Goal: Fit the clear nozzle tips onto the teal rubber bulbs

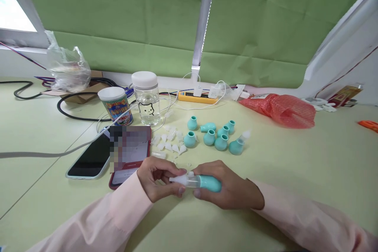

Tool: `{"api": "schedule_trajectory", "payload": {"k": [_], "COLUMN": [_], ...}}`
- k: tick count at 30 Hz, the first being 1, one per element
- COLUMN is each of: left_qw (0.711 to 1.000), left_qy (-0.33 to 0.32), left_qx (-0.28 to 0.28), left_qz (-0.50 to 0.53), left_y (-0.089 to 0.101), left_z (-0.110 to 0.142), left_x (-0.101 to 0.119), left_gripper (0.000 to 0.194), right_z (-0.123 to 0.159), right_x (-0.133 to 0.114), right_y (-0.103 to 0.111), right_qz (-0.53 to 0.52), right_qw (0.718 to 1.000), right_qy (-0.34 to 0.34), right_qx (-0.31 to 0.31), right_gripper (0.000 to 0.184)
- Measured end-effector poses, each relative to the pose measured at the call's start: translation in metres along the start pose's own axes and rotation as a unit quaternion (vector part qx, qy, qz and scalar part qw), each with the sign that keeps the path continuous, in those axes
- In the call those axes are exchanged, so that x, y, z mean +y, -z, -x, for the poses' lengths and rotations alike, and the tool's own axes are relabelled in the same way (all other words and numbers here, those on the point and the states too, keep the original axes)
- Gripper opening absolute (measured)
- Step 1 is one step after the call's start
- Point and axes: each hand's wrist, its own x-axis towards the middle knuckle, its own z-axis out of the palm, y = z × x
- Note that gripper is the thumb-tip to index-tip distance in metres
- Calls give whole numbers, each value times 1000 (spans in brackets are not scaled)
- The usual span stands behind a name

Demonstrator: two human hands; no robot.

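Note:
My right hand (233, 187) is wrapped round a teal rubber bulb (210, 184) low in the middle of the view. A clear plastic nozzle (184, 180) sticks out of the bulb to the left. My left hand (158, 179) pinches that nozzle with thumb and fingers. Both hands hover just above the pale green table (295, 157). Behind them lie several loose teal bulbs (215, 136), one with a nozzle fitted (238, 144), and a scatter of clear nozzle tips (169, 139).
Two phones (94, 157) (131, 151) lie left of my hands. Behind stand a printed can (116, 106) and a clear jar (147, 98). A yellow power strip (196, 97), cables, a red mesh bag (280, 108) and a plastic bag (67, 67) sit by the wall.

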Motion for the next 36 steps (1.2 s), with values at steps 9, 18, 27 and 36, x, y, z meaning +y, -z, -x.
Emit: {"api": "schedule_trajectory", "payload": {"k": [9, 18, 27, 36], "left_qw": [863, 639, 622, 626], "left_qy": [-269, -153, -193, -235], "left_qx": [-45, -167, -118, -42], "left_qz": [-425, -735, -750, -742], "left_y": [19, 18, 20, 17], "left_z": [0, -5, -8, -7], "left_x": [11, 1, -14, -31], "left_gripper": [33, 26, 22, 19], "right_z": [-21, -76, -65, -63], "right_x": [-16, 83, 118, 43], "right_y": [101, 154, 141, 159], "right_qz": [-39, 10, 102, 403], "right_qw": [992, 964, 940, 909], "right_qy": [-79, -258, -321, -96], "right_qx": [91, 62, -50, 46], "right_gripper": [15, 28, 42, 56]}}
